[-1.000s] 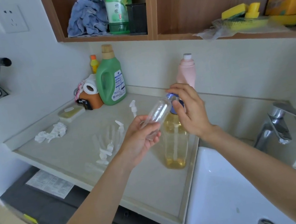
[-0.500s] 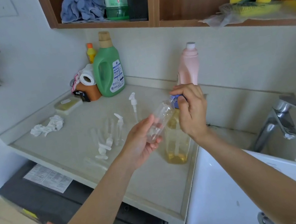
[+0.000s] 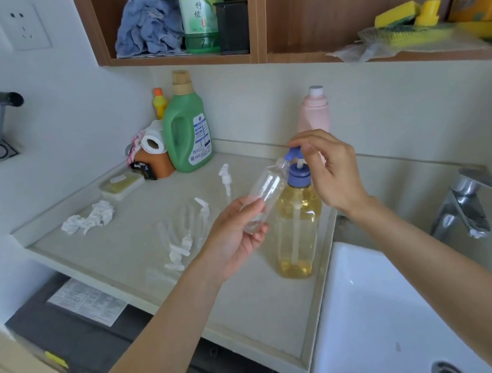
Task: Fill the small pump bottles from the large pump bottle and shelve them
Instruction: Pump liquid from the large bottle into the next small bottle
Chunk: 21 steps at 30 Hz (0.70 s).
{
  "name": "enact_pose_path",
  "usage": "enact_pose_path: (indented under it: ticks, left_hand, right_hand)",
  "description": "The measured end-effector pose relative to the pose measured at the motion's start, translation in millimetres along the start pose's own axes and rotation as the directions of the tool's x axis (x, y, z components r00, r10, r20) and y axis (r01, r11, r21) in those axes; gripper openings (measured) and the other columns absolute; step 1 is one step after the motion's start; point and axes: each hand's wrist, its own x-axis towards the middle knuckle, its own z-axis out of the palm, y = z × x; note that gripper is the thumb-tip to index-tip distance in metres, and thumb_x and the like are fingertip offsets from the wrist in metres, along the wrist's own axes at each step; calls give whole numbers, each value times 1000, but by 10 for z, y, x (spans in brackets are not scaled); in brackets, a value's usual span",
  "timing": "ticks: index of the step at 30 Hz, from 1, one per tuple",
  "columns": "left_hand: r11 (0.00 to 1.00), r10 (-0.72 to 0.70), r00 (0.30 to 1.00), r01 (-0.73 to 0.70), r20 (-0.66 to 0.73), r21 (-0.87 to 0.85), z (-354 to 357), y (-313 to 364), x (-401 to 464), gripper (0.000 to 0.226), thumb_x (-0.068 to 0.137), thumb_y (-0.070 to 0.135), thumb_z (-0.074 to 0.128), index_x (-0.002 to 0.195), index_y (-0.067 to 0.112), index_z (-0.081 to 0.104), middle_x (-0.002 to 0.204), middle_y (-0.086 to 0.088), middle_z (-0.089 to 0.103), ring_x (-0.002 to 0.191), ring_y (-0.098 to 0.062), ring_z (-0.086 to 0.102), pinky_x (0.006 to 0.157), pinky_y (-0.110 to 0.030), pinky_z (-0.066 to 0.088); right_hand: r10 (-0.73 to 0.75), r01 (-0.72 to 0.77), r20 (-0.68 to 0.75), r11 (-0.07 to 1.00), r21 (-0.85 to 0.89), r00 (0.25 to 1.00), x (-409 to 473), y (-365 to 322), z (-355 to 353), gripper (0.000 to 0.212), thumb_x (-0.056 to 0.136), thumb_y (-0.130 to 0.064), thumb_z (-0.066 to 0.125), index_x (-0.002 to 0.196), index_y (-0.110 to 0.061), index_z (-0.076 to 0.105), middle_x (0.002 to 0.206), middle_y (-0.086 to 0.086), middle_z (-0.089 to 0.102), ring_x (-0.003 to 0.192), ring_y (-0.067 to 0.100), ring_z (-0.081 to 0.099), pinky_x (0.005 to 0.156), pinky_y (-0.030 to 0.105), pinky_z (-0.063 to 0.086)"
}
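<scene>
The large pump bottle (image 3: pixel 297 226) stands on the counter by the sink, part full of yellow liquid, with a blue pump head (image 3: pixel 293 154). My left hand (image 3: pixel 233 236) holds a clear empty small bottle (image 3: pixel 266 191) tilted, its open mouth up against the blue spout. My right hand (image 3: pixel 331 172) rests its fingertips on top of the pump head, which stands raised. Several more small clear bottles (image 3: pixel 186 224) and white pump tops (image 3: pixel 178 255) lie on the counter to the left. One white pump (image 3: pixel 224 178) stands upright behind them.
A white sink (image 3: pixel 381 319) and chrome tap (image 3: pixel 466 203) are on the right. A green detergent jug (image 3: pixel 186 128), pink bottle (image 3: pixel 313 109), soap dish (image 3: pixel 121 183) and crumpled tissue (image 3: pixel 88 217) sit at the back. Wooden shelves (image 3: pixel 185 57) above hold cloth, a green bottle and sponges.
My right hand has lifted and loosened, and the blue pump head has risen with it. The small bottle stays tilted at the spout in my left hand.
</scene>
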Motion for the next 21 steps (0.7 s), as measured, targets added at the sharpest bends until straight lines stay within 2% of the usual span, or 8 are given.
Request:
enact_pose_path:
  ticks: [5,10,14,17,21]
  left_hand:
    - [999,13,1000,-13,13,-42,43,-46,15,31,75,24,64,101,8,61,74,4,66,57,-12,53,48,-14,43]
    - [993,8,1000,-6,15,-115,74,-101,62,34,76,28,61,103,7,60,74,3,68,52,-11,52,45,-13,42]
    - [990,18,1000,-17,6,-138,49,-121,87,38,78,30,60,107,6,59,74,2,67,53,-11,52,44,-13,42]
    - [985,18,1000,-17,1,-171,-6,-121,90,36,80,29,60,107,6,59,78,0,66,54,-12,52,45,-14,43]
    - [987,28,1000,-28,-2,-161,-52,-72,73,37,78,29,62,107,6,60,84,-2,64,55,-12,52,46,-15,44]
  right_hand:
    - [54,-47,-109,997,59,993,-204,57,165,37,95,-17,39,104,3,69,110,13,67,111,19,60,100,27,44]
    - [94,-77,-157,991,111,983,-244,44,252,36,94,-13,37,103,5,67,108,18,65,111,28,58,99,34,45]
    - [82,-65,-175,993,103,981,-239,63,279,34,91,-9,37,100,6,66,106,20,64,108,30,58,95,28,45]
    - [84,-69,-178,994,90,980,-245,49,311,28,89,-4,42,101,6,65,107,20,62,106,28,58,85,13,42]
    - [61,-48,-170,996,79,983,-235,25,326,29,87,-6,43,101,6,65,108,19,61,106,30,58,83,10,41]
